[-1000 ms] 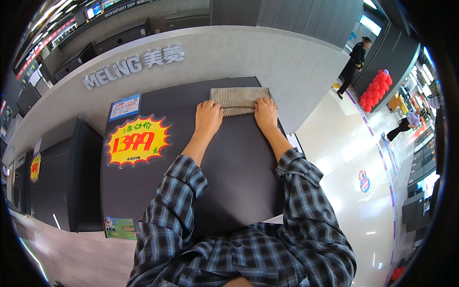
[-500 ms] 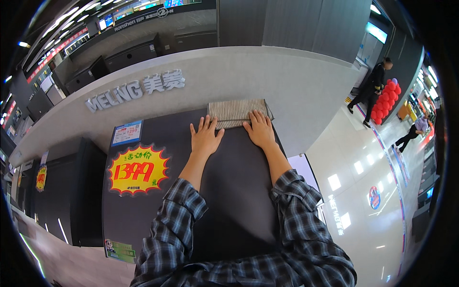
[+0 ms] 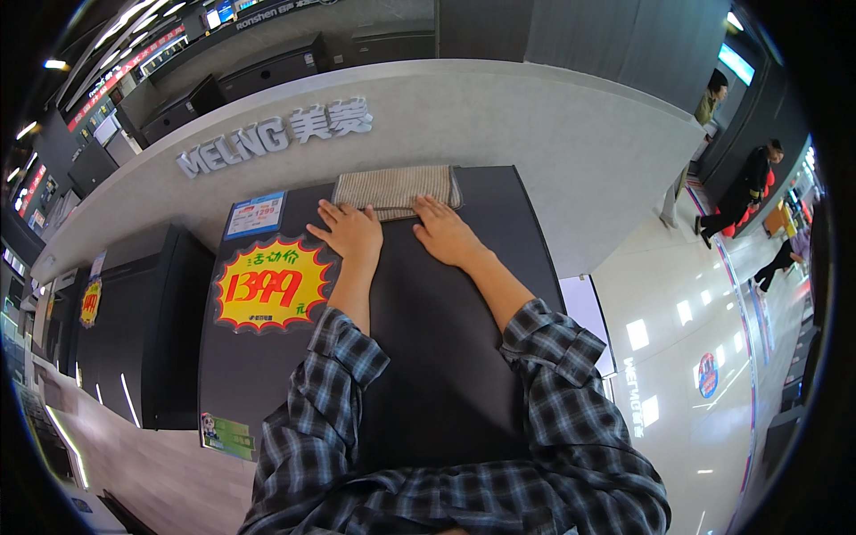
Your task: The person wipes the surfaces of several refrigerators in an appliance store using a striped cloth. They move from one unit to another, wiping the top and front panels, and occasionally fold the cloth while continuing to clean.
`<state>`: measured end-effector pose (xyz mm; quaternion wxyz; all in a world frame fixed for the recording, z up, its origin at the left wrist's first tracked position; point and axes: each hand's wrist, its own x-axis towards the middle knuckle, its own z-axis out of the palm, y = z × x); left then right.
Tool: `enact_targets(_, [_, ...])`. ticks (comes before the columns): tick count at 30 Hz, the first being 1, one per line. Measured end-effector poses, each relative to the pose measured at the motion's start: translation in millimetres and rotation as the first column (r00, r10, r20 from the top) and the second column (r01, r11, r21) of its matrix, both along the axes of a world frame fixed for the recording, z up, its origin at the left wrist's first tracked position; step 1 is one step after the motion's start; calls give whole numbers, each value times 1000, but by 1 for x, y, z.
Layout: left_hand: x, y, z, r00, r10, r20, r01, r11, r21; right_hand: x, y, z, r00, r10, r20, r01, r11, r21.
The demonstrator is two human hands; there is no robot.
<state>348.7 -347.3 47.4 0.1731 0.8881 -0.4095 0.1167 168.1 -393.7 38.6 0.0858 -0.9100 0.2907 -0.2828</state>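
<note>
A folded cloth (image 3: 392, 185) with beige and brown stripes lies at the far edge of a dark flat-topped appliance (image 3: 437, 357). My left hand (image 3: 352, 234) rests flat at the cloth's near left corner, its fingers spread. The fingertips of my right hand (image 3: 445, 234) lie on the cloth's near edge, right of the middle, with the fingers stretched forward. Neither hand is closed round the cloth. Left of my left hand, a yellow starburst price sign (image 3: 272, 285) lies on the appliance, with a blue and white price tag (image 3: 255, 215) beyond it.
A grey wall (image 3: 499, 116) with raised silver letters stands behind the appliance. Another dark appliance (image 3: 116, 330) is at the left. On the right, a shiny tiled floor (image 3: 669, 330) holds an aisle where a person in black (image 3: 744, 192) and others walk.
Both hands and the cloth have moved left along the appliance's far edge, uncovering its far right corner. The view has shifted a little. Another person has come into view at the right.
</note>
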Motion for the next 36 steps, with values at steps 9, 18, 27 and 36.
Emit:
enact_targets(9, [-2, 0, -5, 931, -362, -47, 364, 930, 49, 3, 12, 1, 969, -245, 35, 247, 947, -206])
enact_targets(18, [-10, 17, 7, 931, -355, -82, 364, 913, 183, -5, 17, 5, 977, -211, 12, 212, 977, -4])
enact_targets(27, [-14, 50, 10, 927, -374, -38, 369, 886, 282, -14, 42, -3, 991, -127, -41, 127, 992, -2])
enact_targets(36, [-41, 163, 18, 825, -549, 132, 507, 823, 255, -64, 132, 10, 990, -2, -142, -1, 1000, -15])
